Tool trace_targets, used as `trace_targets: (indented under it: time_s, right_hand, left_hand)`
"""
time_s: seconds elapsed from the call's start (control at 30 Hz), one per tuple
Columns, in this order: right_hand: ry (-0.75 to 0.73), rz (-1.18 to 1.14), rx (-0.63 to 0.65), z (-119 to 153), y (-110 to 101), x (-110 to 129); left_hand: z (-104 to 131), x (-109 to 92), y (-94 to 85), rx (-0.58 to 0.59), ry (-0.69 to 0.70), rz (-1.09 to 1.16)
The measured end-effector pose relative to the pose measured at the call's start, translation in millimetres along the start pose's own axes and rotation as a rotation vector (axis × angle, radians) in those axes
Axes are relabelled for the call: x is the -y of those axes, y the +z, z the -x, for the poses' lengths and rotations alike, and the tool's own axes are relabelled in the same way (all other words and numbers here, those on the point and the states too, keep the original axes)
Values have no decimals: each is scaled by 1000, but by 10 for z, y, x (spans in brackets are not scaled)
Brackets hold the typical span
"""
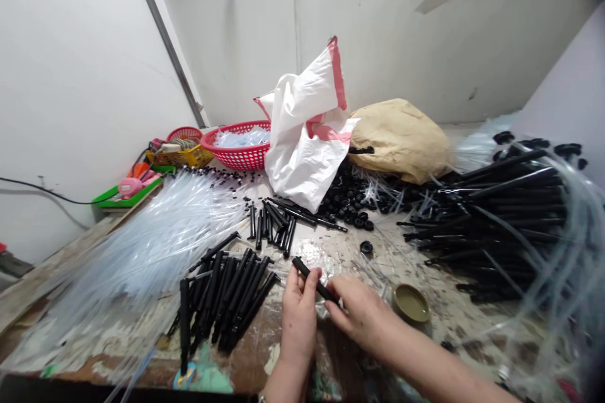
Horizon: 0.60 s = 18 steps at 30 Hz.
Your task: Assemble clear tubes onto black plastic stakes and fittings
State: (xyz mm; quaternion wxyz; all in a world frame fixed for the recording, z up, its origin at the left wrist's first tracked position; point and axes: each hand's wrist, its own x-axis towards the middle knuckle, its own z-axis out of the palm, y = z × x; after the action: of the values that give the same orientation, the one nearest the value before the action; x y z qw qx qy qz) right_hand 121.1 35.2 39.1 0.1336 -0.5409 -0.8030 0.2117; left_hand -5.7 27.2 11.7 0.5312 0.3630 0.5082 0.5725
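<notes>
My left hand [301, 297] grips a black plastic tube [312, 278] near its upper end. The tube slants down to the right, and its lower end goes into the fingers of my right hand [357, 310], which hide it. Left of my hands lies a pile of similar black tubes [236, 296], most pointing toward me. Beyond my hands is a smaller group of black tubes [271, 227]. A small round dish [411, 303] with an olive-brown inside stands to the right of my right hand. Behind it lies a black ring-shaped cap [366, 247].
Clear thin tubing [161, 233] spreads over the left side. A large stack of black tubes [501, 214] with looping clear hoses fills the right. A red basket [241, 154], a white sack [307, 138] and a brown paper bag [401, 138] stand at the back. Black caps [350, 201] lie before them.
</notes>
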Motion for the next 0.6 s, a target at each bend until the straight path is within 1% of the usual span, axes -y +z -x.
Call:
trace_targets:
  time_s: [0.07, 0.13, 0.2, 0.27, 0.37, 0.43, 0.5, 0.6]
  right_hand:
    - [-47, -99, 13, 167, -26, -25]
    - [0, -135, 5, 189, -128, -178]
    - [107, -56, -43, 96, -261, -419]
    - [183, 43, -83, -48, -359, -669]
    - [234, 81, -100, -233, -372, -921]
    - [245, 68, -104, -301, -323, -988]
    - [243, 27, -110, -329, -290, -998]
    - [238, -74, -139, -296, -359, -972]
  left_hand:
    - [39, -7, 53, 4, -31, 48]
    - [71, -6, 55, 14, -41, 102]
    - [99, 15, 30, 54, -51, 119]
    - [129, 53, 4, 110, -96, 144]
    - [178, 118, -12, 205, -170, 174]
    - [204, 144, -13, 250, -197, 174]
    - [215, 145, -16, 265, -218, 183]
    - [207, 116, -23, 260, -235, 204]
